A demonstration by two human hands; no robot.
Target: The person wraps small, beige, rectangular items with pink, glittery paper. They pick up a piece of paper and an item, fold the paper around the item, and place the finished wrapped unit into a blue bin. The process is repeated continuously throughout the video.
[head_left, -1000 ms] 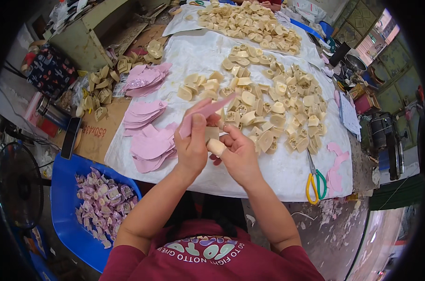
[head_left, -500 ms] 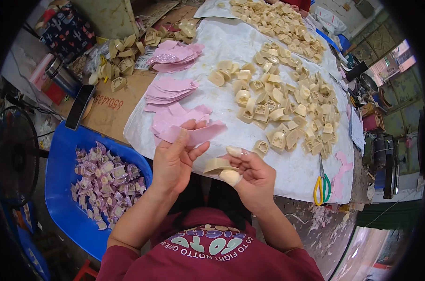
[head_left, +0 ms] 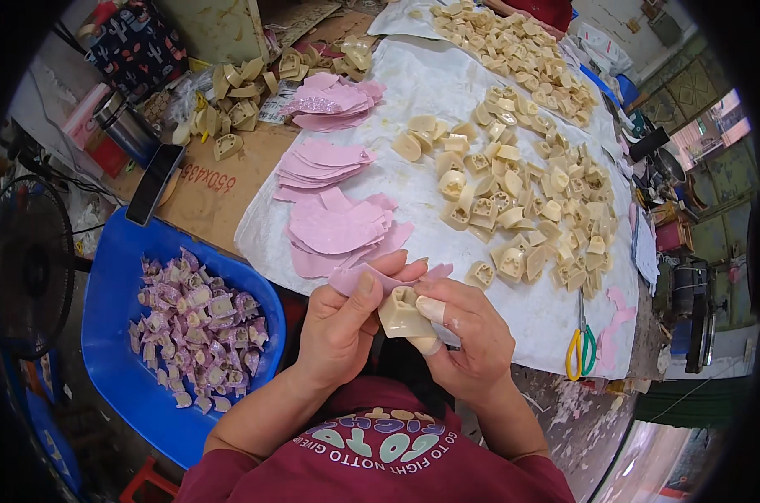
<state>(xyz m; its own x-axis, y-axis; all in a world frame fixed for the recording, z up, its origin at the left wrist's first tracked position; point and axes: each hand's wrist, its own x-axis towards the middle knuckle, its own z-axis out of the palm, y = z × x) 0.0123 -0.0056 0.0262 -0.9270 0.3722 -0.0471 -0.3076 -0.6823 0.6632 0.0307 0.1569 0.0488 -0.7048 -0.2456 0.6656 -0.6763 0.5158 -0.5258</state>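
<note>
Between my two hands, above the front edge of the cloth, are a pink sheet piece and a beige plastic shoe heel. My left hand (head_left: 344, 325) pinches the pink piece (head_left: 349, 278) between thumb and fingers. My right hand (head_left: 470, 339), with pale covers on thumb and forefinger, grips the beige heel (head_left: 407, 317). The heel's hollowed end faces up, close against the pink piece; my fingers hide where they meet. Just beyond lie stacked pink pieces (head_left: 338, 222), and to their right many loose beige heels (head_left: 514, 193).
A blue tub (head_left: 103, 335) of pink-covered heels (head_left: 197, 323) stands at my left. Scissors (head_left: 581, 344) with yellow and green handles lie at the cloth's right edge. A phone (head_left: 155, 186), a steel flask (head_left: 127, 127) and a black fan (head_left: 28, 260) are on the left side.
My hands have come together, bringing the heel up against the pink piece. The heel has turned so its hollowed end shows. My left hand has moved right, away from the pink stack.
</note>
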